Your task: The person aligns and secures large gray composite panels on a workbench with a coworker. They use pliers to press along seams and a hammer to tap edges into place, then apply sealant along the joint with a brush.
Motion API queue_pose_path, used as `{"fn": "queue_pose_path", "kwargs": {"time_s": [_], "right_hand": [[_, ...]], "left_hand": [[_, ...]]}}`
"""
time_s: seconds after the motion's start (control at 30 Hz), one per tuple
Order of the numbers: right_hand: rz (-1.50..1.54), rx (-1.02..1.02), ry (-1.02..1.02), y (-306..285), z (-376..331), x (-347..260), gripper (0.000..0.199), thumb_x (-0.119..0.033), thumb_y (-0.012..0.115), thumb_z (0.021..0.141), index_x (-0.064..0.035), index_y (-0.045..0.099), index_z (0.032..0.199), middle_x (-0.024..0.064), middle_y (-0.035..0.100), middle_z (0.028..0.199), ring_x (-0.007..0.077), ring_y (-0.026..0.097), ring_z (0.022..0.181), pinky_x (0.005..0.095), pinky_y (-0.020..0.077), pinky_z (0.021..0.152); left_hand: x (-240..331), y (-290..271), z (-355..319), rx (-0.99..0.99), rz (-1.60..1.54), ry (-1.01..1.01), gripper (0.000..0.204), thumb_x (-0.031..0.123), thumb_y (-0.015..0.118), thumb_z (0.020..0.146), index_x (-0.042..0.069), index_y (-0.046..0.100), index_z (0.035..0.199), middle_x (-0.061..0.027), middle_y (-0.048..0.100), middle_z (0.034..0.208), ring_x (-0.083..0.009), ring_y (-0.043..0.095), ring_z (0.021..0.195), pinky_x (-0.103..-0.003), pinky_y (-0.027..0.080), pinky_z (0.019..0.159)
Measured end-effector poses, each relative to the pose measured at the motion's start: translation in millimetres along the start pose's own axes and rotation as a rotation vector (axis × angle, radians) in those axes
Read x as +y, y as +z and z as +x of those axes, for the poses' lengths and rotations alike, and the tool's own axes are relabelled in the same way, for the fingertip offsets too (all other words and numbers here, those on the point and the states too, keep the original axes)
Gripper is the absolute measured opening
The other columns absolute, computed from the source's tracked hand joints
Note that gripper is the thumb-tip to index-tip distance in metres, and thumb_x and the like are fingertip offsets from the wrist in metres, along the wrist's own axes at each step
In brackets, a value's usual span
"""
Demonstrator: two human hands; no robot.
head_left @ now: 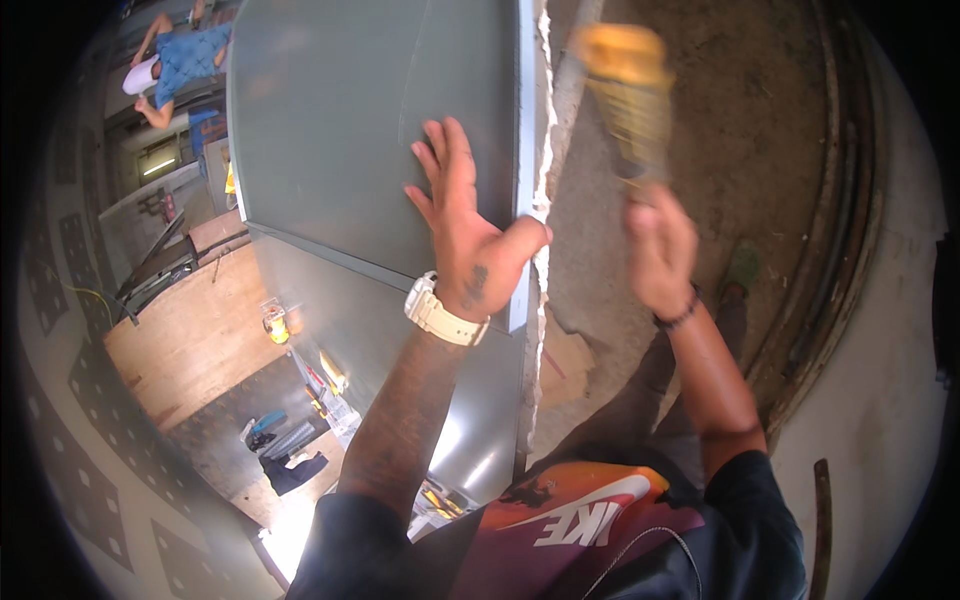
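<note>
My left hand (465, 215) lies on a large smooth grey panel (340, 130), its fingers spread and the thumb reaching over the panel's pale right edge (524, 120). A light watch band circles that wrist. Right of the panel, my right hand (663, 250) is closed round the lower end of a yellow tool (632, 100). This tool has a blocky orange-yellow head and is smeared by motion, so its exact kind cannot be made out. It is raised and apart from the panel. A jagged white strip (546, 130) runs along the panel's edge.
Brown ground (760, 130) lies to the right, with long pipes (845, 200) along a wall. At left, a plywood sheet (190, 330), a yellow tool (275, 322) and several hand tools lie about. Another person (180, 65) in a blue shirt is at far left.
</note>
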State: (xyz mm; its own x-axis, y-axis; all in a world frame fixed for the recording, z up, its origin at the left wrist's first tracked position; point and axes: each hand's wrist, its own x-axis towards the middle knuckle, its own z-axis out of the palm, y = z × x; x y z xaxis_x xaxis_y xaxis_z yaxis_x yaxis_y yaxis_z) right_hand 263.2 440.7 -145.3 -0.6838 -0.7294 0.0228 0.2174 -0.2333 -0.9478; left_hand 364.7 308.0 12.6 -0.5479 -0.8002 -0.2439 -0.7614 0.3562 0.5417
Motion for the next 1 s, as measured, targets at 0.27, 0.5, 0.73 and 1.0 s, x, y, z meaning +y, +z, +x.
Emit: {"fn": "queue_pose_path", "kwargs": {"time_s": [0.27, 0.5, 0.73, 1.0], "right_hand": [[-0.232, 0.149, -0.168, -23.2, -9.6, -2.3, 0.026, -0.029, 0.054, 0.108, -0.0060, 0.056, 0.095, 0.0075, 0.058, 0.082, 0.0204, 0.053, 0.066, 0.0361, 0.0424, 0.058], [0.042, 0.188, -0.084, -22.3, -14.1, -5.7, 0.030, -0.033, 0.050, 0.110, -0.0080, 0.057, 0.096, 0.0029, 0.054, 0.076, 0.0159, 0.046, 0.062, 0.0320, 0.0368, 0.054], [-0.025, 0.052, -0.119, -14.2, 0.7, -18.4, 0.026, -0.030, 0.057, 0.106, -0.0074, 0.057, 0.092, 0.0034, 0.053, 0.075, 0.0175, 0.048, 0.063, 0.0323, 0.0369, 0.056], [0.671, 0.306, -0.245, -16.1, -0.2, -37.8, 0.033, -0.034, 0.055, 0.107, -0.0098, 0.048, 0.085, 0.0033, 0.048, 0.072, 0.0154, 0.045, 0.062, 0.0311, 0.0354, 0.056]], "left_hand": [[-5.5, 2.5, -3.2, 0.010, 0.009, -0.003, 0.119, 0.019, 0.072, 0.069, -0.005, 0.003, 0.163, -0.0341, 0.001, 0.170, -0.0464, -0.015, 0.158, -0.065, -0.020, 0.117], [-4.7, 1.0, -4.0, 0.015, 0.002, 0.010, 0.119, 0.017, 0.072, 0.069, -0.007, 0.004, 0.163, -0.0346, 0.000, 0.170, -0.0476, -0.015, 0.158, -0.065, -0.020, 0.117], [0.7, -1.1, -1.5, 0.033, -0.020, -0.013, 0.119, 0.016, 0.073, 0.068, -0.005, 0.006, 0.164, -0.0321, 0.002, 0.171, -0.0421, -0.013, 0.159, -0.061, -0.020, 0.118], [-6.9, 1.2, -5.9, 0.056, -0.021, 0.002, 0.119, 0.014, 0.074, 0.068, -0.006, 0.006, 0.164, -0.0316, 0.002, 0.171, -0.0403, -0.012, 0.160, -0.062, -0.020, 0.118]]}}
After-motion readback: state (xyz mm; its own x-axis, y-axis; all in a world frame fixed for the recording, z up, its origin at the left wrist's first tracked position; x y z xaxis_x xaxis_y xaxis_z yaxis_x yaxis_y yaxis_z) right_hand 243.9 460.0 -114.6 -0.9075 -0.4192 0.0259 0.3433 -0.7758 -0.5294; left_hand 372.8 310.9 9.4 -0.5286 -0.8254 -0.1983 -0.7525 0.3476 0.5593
